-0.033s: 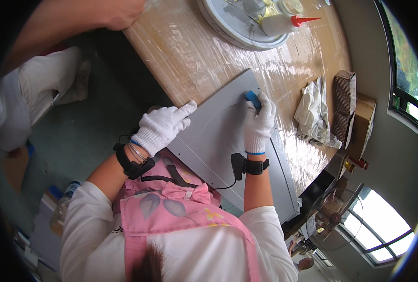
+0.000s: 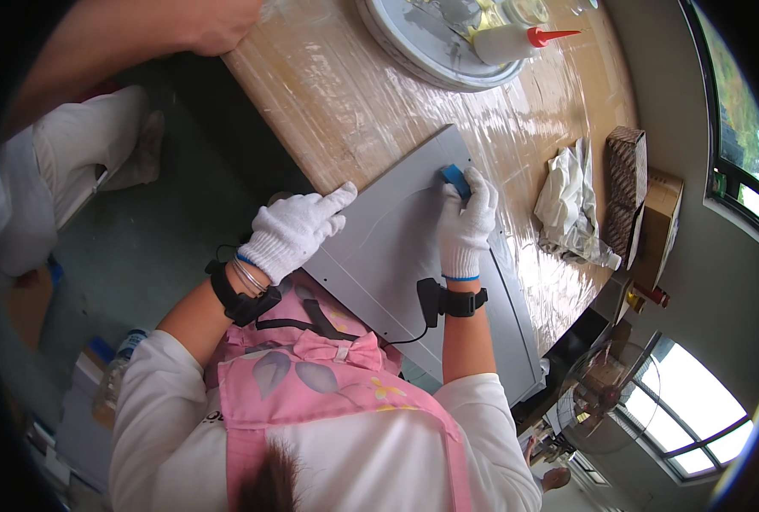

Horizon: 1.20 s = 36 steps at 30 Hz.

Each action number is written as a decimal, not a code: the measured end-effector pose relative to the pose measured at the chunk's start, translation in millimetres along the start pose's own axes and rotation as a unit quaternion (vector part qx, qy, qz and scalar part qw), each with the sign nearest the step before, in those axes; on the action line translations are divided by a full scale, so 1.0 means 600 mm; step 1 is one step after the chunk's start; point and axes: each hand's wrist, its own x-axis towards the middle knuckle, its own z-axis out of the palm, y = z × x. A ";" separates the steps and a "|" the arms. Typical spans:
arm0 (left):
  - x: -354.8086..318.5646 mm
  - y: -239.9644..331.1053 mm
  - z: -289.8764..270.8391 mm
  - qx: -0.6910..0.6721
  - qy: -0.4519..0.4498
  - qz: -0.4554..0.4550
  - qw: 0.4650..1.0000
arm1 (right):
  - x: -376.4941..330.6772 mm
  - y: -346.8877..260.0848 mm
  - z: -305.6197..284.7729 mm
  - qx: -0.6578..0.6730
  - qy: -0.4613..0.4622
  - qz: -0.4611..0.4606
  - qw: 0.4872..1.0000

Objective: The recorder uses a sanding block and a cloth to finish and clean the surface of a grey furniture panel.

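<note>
A flat grey panel [image 2: 388, 247] with small holes along its edges lies slanted across the near edge of the table. My left hand [image 2: 294, 229], in a white knit glove, holds the panel's left edge, thumb on top and fingers along the side. Over the panel's far right part, my right hand [image 2: 466, 222], gloved alike, pinches a small blue block [image 2: 456, 181] against the surface. Whether the block is foam or something firmer I cannot make out. A smooth darker patch shows on the panel beside that hand.
The table [image 2: 311, 94] is wrapped in clear film. At its far side, a round grey tray [image 2: 396, 55] bears a white squeeze bottle [image 2: 503, 44] with a red nozzle. Crumpled white cloth [image 2: 567, 196] and boxes [image 2: 657, 230] stand right. Another person's arm [image 2: 141, 47] reaches in far left.
My right hand and the blue block have shifted very slightly left on the panel. My left hand and the panel stay put.
</note>
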 end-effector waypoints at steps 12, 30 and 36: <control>0.000 -0.009 0.011 0.004 0.027 0.032 0.999 | -0.006 0.003 0.006 0.024 0.013 0.034 0.999; 0.004 -0.012 0.007 -0.014 -0.002 0.022 1.000 | -0.034 -0.031 -0.003 0.061 -0.045 0.026 0.997; 0.003 -0.013 0.007 -0.012 -0.004 0.024 1.000 | -0.027 -0.025 0.007 0.040 0.022 0.070 0.997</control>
